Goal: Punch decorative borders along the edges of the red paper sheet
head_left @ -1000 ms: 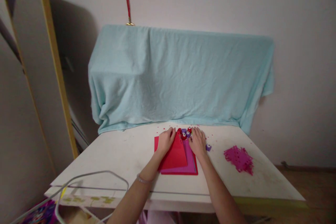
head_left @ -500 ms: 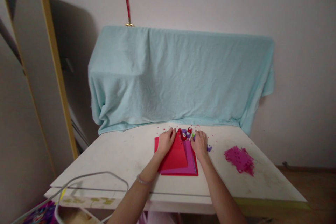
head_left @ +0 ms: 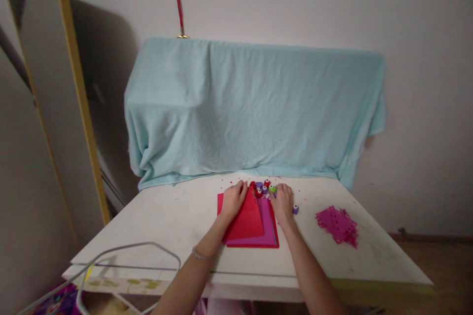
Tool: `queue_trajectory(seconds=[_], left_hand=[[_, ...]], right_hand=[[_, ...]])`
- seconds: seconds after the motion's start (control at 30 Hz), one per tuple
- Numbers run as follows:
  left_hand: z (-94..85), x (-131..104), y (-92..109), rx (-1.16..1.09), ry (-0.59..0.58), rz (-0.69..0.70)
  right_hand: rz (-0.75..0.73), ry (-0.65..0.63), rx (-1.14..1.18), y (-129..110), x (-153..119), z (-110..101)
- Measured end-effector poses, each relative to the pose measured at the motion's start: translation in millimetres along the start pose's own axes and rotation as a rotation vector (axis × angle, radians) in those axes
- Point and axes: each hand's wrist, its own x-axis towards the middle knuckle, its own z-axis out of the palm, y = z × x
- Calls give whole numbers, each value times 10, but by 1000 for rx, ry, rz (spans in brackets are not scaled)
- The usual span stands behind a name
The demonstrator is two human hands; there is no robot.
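Note:
My left hand point(head_left: 234, 200) is closed on the upper left of a red sheet point(head_left: 246, 224), its fingers bent over the paper. Small notches mark that sheet's upper right edge. Beneath it lie a magenta sheet point(head_left: 268, 224) and another red sheet point(head_left: 258, 245). My right hand point(head_left: 283, 204) curls at a small green paper punch point(head_left: 272, 189), thumb and forefinger around it; the exact contact is partly hidden. Red punches point(head_left: 259, 193) and purple punches point(head_left: 265, 189) cluster between my hands. One more purple punch point(head_left: 295, 209) stands to the right of my right hand.
A heap of punched magenta paper scraps point(head_left: 338, 225) lies on the right of the white table point(head_left: 177, 226). Tiny paper bits dot the table's far side. A light blue cloth point(head_left: 254, 108) drapes over something behind. A grey cable point(head_left: 148, 243) loops at the front left.
My right hand has shifted slightly right, and more of the green punch now shows beside its fingers. My left hand and the sheets have stayed in place.

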Motion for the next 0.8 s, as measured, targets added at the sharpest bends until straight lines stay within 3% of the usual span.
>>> queue_trajectory(seconds=[0.1,0.2,0.33,0.43,0.63,0.8], left_hand=[[1,-2,1,13,-5,-12],[-4,-3,8,6,-2,-11],[-6,4,8,2,-15,-37],[5,16,-7,6,-10,-65],[50,34,-56,17,6,-183],[76,31,-91,15,9,-186]], right_hand=[[14,68,194,-25,43,-40],[134,129,514,-66,90,-61],[327,5,1070,-133,124,-61],[410,-105,1324,-182,117,-84],[463,-290,1461,-255,101,-143],[396,-451,1367,-308,72,-145]])
